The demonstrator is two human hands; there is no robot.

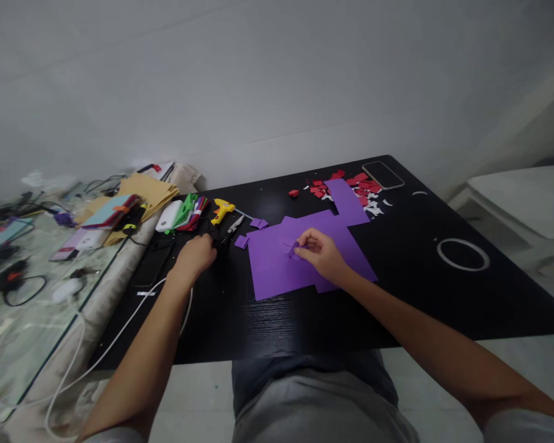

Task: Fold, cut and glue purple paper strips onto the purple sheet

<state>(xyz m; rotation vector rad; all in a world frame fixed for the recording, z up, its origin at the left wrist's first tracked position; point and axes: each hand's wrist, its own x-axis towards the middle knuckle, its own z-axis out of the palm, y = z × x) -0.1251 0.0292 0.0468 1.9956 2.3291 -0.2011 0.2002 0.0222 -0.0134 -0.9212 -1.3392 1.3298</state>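
Observation:
My right hand (pixel 321 252) pinches a small folded piece of purple paper (pixel 292 250) between thumb and fingertips. It is just above the large purple paper sheets (pixel 277 277), which overlap on the black table. My left hand (pixel 198 252) is closed, fingers curled downward, at the left of the sheets. Something dark by its fingertips blends with the table, and I cannot make out what it grips. Close by lies a metal-jawed cutting tool (pixel 235 224), its dark handles toward that hand. Small purple paper pieces (pixel 241 242) lie between the tool and the sheets.
A yellow glue gun (pixel 222 211) lies behind my left hand, beside stacked coloured sheets (pixel 189 213). Red and white scraps (pixel 360 184) and a phone (pixel 383 175) are at the back right. A ring (pixel 463 255) lies at right. A white cable (pixel 124 332) runs under my left arm.

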